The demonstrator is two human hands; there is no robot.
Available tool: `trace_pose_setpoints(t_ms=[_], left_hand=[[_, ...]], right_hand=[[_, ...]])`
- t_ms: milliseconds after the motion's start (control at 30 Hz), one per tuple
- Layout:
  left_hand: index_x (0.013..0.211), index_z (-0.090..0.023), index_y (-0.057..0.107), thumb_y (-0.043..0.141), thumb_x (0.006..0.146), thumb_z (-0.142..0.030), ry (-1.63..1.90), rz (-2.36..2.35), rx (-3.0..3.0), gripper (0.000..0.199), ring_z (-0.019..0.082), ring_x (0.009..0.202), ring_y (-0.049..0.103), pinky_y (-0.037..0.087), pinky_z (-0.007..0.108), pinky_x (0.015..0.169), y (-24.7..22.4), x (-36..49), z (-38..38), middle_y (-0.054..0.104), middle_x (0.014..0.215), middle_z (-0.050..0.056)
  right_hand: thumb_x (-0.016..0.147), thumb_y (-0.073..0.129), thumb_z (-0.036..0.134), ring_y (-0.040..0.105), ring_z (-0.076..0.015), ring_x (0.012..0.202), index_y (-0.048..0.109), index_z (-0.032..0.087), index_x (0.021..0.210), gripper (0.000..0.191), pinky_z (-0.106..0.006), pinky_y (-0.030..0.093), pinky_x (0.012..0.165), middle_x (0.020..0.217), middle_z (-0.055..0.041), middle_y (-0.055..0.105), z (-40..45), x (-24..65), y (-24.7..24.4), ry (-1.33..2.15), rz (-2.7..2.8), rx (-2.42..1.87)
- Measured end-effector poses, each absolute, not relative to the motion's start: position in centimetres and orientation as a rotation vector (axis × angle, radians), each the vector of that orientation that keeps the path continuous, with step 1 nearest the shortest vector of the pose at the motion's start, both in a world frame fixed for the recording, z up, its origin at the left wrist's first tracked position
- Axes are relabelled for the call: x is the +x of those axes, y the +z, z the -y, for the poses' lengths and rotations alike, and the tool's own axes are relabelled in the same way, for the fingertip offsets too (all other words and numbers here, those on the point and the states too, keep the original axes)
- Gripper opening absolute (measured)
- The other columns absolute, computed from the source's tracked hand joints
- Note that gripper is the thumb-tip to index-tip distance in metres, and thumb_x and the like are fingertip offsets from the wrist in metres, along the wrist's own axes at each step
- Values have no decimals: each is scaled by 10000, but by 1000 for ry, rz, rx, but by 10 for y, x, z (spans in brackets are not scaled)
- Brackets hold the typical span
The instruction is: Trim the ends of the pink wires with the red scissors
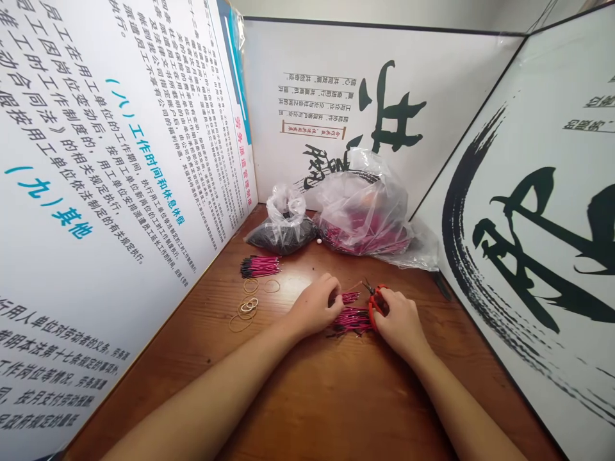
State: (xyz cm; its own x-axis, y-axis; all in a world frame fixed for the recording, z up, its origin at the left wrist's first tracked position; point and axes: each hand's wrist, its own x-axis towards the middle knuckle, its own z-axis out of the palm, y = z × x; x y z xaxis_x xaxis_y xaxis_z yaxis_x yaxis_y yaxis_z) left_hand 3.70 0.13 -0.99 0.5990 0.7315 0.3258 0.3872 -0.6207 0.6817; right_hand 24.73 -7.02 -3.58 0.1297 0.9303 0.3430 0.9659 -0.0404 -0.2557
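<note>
My right hand (398, 320) is wrapped around red-handled pliers (375, 301), their dark jaws pointing up and to the left. My left hand (321, 306) is closed in a pinch. A thin reddish strand (354, 285) runs from its fingertips toward the tip of the pliers; whether the jaws touch it I cannot tell. Below and between both hands lies a loose pile of pink pieces with black ends (352, 320), like short sleeved wires. Part of that pile is hidden by my fingers.
To the left sit a neat bundle of similar pink pieces (261, 266) and several rubber bands (247, 307). Behind stand a clear bag of dark pieces (283, 232) and a larger bag of pink pieces (365, 221). Printed panels (327, 77) wall in the wooden table (307, 390).
</note>
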Motion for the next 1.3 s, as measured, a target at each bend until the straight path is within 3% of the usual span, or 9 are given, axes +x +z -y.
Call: trace_pose_setpoints(t_ms=[200, 500, 833, 1100, 1300], left_hand=[[831, -209, 466, 463, 847, -132, 842, -955, 2217, 78, 157, 763, 523, 417, 272, 699, -11, 37, -4, 558, 825, 4], [762, -207, 479, 459, 777, -71, 788, -1029, 2244, 138, 215, 856, 508, 409, 341, 793, -14, 37, -5, 568, 851, 44], [786, -189, 494, 365, 680, -19, 756, -1001, 2125, 238, 177, 828, 564, 468, 282, 748, -20, 30, -27, 598, 837, 42], [857, -204, 549, 460, 684, -32, 656, -827, 2341, 260, 216, 912, 531, 444, 337, 843, -13, 29, -11, 601, 930, 45], [895, -201, 575, 433, 732, -3, 650, -785, 2412, 293, 206, 937, 537, 444, 319, 843, -14, 29, -11, 593, 958, 51]], right_hand=[[942, 613, 386, 649, -152, 857, 643, 153, 1045, 256, -364, 548, 786, 995, -34, 670, 71, 243, -33, -113, 1868, -2062], [943, 611, 384, 651, -159, 885, 643, 155, 1054, 257, -372, 548, 800, 1015, -39, 671, 72, 241, -30, -95, 1883, -2088], [942, 616, 371, 653, -163, 900, 642, 153, 1067, 253, -378, 549, 809, 1035, -43, 671, 72, 241, -29, -73, 1895, -2107], [943, 611, 389, 650, -158, 875, 643, 153, 1052, 261, -373, 546, 798, 1001, -36, 670, 73, 239, -27, -60, 1873, -2120], [945, 610, 379, 650, -154, 864, 640, 153, 1059, 255, -365, 549, 787, 1005, -36, 669, 71, 246, -35, -22, 1870, -2054]])
